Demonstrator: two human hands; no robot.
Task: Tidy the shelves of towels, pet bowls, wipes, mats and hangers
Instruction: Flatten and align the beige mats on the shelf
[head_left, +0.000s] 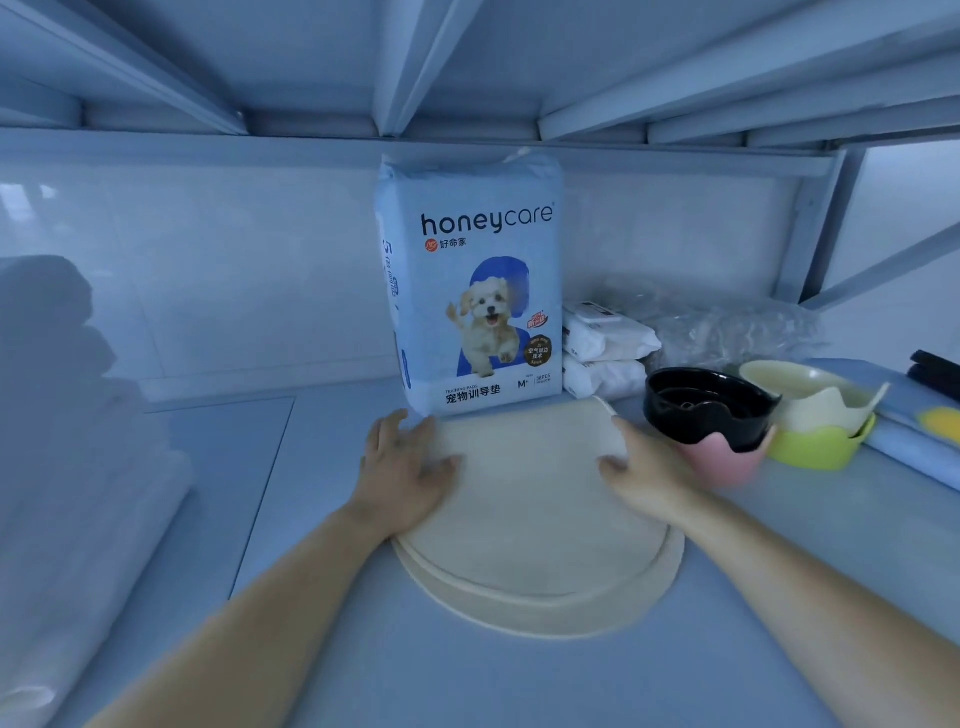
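Observation:
Two round cream mats (535, 514) lie stacked on the shelf in front of me, the upper one slightly offset from the lower. My left hand (408, 467) rests flat on the stack's left edge, fingers spread. My right hand (644, 473) lies on its right edge, fingers apart. Behind the mats stands an upright blue pack of pet training pads (472, 291). To its right are two stacked white wipe packs (605, 345). A black bowl (706, 408) sits in a pink bowl (727, 462), beside cream bowls nested in a green bowl (821, 447).
Folded white towels (67, 415) fill the left side. A crinkled clear plastic bag (727, 332) lies at the back right. A blue item with a yellow patch (924, 431) and something dark (935, 371) sit at the far right. The shelf above hangs low overhead.

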